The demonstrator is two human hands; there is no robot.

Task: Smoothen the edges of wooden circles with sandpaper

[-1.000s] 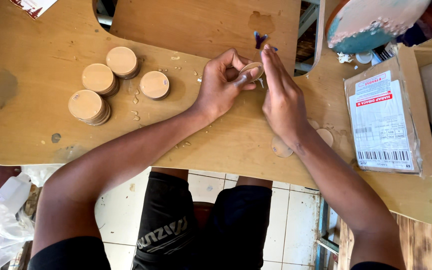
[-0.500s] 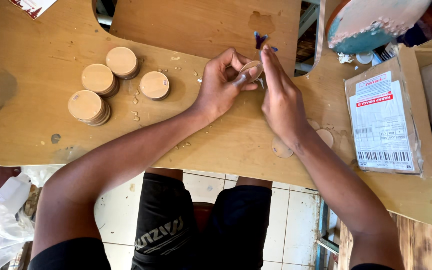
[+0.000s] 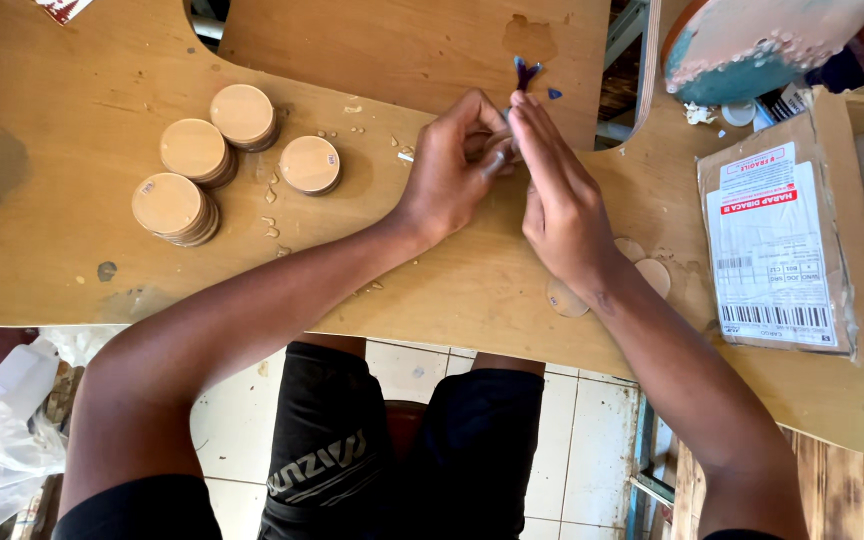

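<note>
Reaching in from the lower left with the forearm slanting up across the tabletop (image 3: 72, 230), left hand (image 3: 449, 165) curling its grip closed around a small wooden disc (image 3: 497, 152), mostly hidden by the fingers. Meeting it from the right, right hand (image 3: 562, 205) stretching its fingers upward, grip pinched shut on a thin blue-tipped tool (image 3: 525, 75) poking out above the fingertips, just over the disc. Working above a pale plywood tabletop, scattered with small chips and stains, with tiled floor showing below between the knees. Lying at the left, four stacks of round wooden discs (image 3: 197, 152), close together and well apart from the hands. Resting under the right wrist, flat thin wooden rounds (image 3: 652, 275), count hard to tell. Sitting at the far right, one cardboard parcel (image 3: 782, 250) bearing a white label.
</note>
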